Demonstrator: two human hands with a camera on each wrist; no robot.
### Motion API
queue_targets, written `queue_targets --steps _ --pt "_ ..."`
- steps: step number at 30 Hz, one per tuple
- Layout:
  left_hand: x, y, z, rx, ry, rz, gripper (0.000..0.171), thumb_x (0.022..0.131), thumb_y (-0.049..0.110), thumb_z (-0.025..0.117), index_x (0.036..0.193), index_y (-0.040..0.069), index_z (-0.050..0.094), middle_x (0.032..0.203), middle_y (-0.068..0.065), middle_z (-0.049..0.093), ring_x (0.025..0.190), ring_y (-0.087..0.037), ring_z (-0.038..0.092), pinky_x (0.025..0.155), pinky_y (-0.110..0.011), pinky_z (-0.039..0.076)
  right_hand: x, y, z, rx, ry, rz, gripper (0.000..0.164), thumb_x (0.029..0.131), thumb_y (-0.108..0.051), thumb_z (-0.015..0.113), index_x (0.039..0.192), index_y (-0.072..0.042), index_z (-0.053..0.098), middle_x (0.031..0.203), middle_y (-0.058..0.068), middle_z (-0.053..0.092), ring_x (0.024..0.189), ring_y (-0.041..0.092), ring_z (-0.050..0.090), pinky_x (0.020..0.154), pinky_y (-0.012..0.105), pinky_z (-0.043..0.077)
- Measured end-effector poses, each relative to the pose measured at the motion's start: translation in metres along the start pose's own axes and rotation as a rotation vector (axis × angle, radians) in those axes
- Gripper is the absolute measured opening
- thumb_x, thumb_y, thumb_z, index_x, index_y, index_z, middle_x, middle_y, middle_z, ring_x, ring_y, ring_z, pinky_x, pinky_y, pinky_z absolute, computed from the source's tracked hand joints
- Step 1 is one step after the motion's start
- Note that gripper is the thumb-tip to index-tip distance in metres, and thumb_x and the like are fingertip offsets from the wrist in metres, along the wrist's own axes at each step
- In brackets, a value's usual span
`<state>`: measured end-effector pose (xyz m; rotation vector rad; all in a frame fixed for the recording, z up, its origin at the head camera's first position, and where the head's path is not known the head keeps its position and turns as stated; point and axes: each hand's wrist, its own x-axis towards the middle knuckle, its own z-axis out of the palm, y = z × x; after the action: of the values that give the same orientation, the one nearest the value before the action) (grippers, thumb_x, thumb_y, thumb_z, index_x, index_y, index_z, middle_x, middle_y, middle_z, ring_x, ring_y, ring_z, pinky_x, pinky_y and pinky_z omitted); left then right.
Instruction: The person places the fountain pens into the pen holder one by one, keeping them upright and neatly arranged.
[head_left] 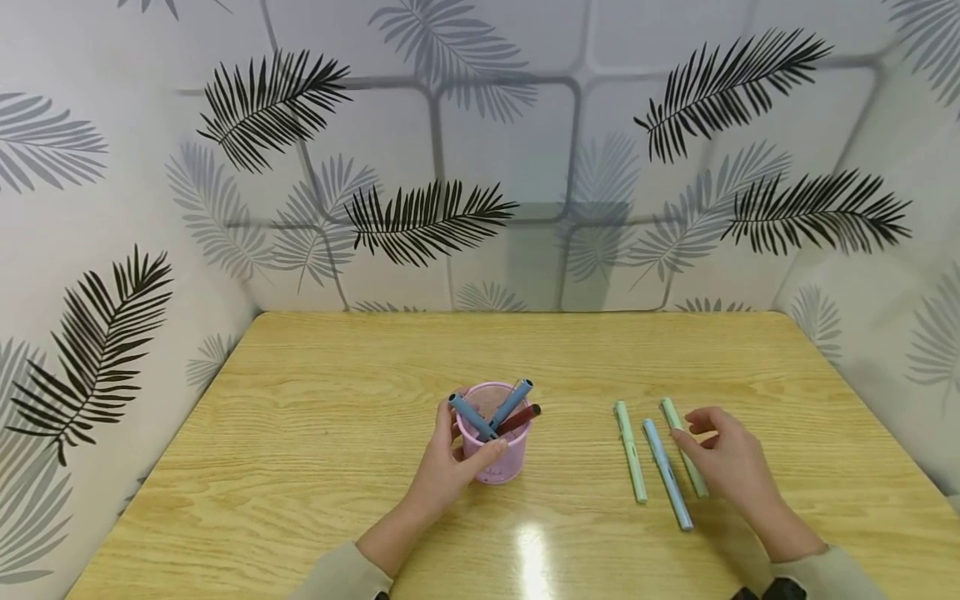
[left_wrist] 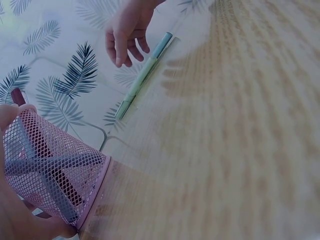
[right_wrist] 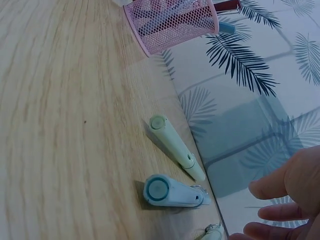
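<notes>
My left hand (head_left: 441, 473) holds a pink mesh pen cup (head_left: 506, 463), thumb at the front rim and fingers round the far left side. Two blue pens (head_left: 513, 402) and a dark red pen (head_left: 521, 419) lean inside it. To the right, a light green pen (head_left: 632, 454), a light blue pen (head_left: 667, 475) and a second light green pen (head_left: 690, 458) lie side by side on the table. My right hand (head_left: 731, 462) hovers at the rightmost green pen, thumb and fingers apart. In the right wrist view the fingers (right_wrist: 272, 185) hold nothing.
The wooden table (head_left: 337, 375) ends at the back against a wall (head_left: 510, 142) printed with leaves. Side walls with the same print flank it. A bright light reflection lies on the tabletop in front of the cup.
</notes>
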<state>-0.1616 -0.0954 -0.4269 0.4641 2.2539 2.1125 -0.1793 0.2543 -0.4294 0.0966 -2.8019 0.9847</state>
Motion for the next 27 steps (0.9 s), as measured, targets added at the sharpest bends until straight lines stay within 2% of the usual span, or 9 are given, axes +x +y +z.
queue_targets --steps 11,22,27 --pt "0.001 -0.001 0.000 -0.021 -0.005 0.002 0.074 0.086 0.013 0.066 0.143 0.012 0.020 0.136 -0.024 0.034 0.122 -0.036 0.039 0.094 -0.051 0.039 0.006 0.009 0.005 -0.048 -0.099 0.054 0.045 0.091 -0.026 0.059 0.113 0.012 0.051 0.097 0.027 0.060 0.083 0.036 0.059 0.062 0.042 0.049" --pt "0.000 -0.004 0.001 -0.032 0.001 0.019 0.075 0.085 0.011 0.066 0.143 0.013 0.020 0.136 -0.023 0.034 0.123 -0.037 0.037 0.096 -0.051 0.037 0.015 0.012 0.009 -0.086 -0.135 0.112 0.043 0.090 -0.024 0.059 0.107 0.015 0.052 0.093 0.029 0.061 0.080 0.037 0.059 0.063 0.044 0.049" --pt "0.001 -0.004 0.000 -0.038 -0.002 0.033 0.074 0.086 0.010 0.066 0.143 0.014 0.019 0.137 -0.023 0.033 0.124 -0.040 0.035 0.096 -0.052 0.036 0.021 0.015 0.011 -0.113 -0.156 0.122 0.040 0.088 -0.023 0.061 0.103 0.014 0.054 0.091 0.026 0.061 0.077 0.032 0.059 0.062 0.042 0.048"
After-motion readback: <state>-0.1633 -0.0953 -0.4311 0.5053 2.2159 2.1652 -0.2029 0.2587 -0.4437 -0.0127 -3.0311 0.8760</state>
